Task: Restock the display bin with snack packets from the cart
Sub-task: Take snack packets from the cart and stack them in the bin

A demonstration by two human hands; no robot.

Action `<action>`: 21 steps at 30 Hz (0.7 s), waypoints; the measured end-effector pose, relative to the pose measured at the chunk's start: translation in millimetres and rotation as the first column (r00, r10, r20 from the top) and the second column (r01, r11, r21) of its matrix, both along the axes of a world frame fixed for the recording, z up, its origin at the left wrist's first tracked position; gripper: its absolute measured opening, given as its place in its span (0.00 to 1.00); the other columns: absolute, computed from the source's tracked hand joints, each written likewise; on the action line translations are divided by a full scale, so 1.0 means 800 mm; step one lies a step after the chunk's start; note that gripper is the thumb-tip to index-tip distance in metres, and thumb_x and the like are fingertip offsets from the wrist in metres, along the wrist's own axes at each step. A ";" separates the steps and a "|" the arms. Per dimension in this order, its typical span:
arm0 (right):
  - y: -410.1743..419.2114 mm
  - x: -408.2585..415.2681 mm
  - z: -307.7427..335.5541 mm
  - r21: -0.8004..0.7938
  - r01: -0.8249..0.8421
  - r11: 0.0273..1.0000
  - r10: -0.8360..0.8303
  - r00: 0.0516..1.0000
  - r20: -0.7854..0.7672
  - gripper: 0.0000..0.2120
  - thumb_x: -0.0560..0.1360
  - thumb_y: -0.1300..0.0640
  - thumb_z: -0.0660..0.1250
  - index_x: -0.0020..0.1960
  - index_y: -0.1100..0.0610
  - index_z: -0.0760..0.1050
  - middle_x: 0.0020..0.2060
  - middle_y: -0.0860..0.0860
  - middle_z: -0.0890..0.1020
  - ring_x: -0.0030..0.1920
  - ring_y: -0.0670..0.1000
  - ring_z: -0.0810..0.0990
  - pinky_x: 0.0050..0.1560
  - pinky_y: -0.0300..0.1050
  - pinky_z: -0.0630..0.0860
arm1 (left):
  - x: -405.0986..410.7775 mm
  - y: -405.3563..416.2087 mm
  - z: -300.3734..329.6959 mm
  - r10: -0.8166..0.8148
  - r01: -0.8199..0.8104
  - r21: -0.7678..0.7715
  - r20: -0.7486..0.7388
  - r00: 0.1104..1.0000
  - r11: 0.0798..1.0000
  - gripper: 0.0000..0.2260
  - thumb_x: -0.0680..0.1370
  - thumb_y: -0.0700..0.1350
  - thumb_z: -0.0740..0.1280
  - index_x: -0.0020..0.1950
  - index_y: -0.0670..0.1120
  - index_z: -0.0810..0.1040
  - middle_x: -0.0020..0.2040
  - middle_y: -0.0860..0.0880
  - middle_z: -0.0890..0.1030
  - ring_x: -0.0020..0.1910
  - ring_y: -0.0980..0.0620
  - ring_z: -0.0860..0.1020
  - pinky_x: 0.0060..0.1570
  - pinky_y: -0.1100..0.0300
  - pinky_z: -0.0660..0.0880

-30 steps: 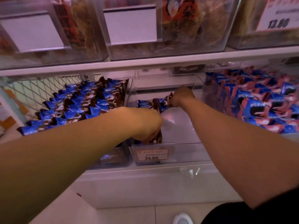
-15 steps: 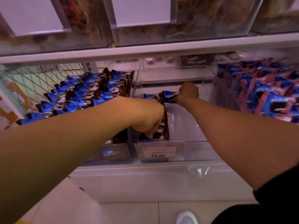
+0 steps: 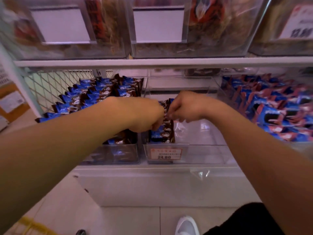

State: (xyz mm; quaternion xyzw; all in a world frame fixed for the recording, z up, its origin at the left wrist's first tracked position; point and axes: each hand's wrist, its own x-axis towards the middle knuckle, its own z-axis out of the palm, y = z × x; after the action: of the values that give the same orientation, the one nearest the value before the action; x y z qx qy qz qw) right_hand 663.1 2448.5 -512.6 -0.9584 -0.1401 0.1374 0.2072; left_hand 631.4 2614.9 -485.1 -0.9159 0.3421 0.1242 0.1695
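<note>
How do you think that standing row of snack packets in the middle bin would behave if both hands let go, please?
The row of snack packets stands on edge with bare bin floor beside it, so it would probably topple rightward. The glossy wrappers look slippery and light.

Fingers of the left hand [image 3: 144,116] curled out of sight over the snack packets [image 3: 163,131], small print on the price label [image 3: 166,153] below them unreadable, upper bins' contents smeared by blur, white shoe [image 3: 187,226] and yellow cart corner [image 3: 32,228] cut off at the bottom edge — the cart well left of the label.
</note>
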 end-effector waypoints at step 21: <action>0.032 -0.025 -0.042 0.037 -0.247 0.968 0.250 0.959 -0.132 0.09 0.75 0.62 0.72 0.52 0.49 0.84 0.49 0.50 0.86 0.49 0.49 0.84 0.43 0.40 0.81 | -0.035 0.053 -0.013 -0.041 0.068 -0.231 0.119 0.992 0.971 0.08 0.78 0.52 0.67 0.47 0.51 0.84 0.46 0.53 0.83 0.47 0.52 0.79 0.51 0.50 0.78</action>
State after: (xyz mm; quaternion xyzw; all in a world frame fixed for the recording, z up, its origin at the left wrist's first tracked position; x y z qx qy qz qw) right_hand 643.4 2474.0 -546.3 -0.9195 -0.2464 0.2258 0.2067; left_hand 603.2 2657.5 -495.5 -0.9252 0.3694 0.0262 0.0826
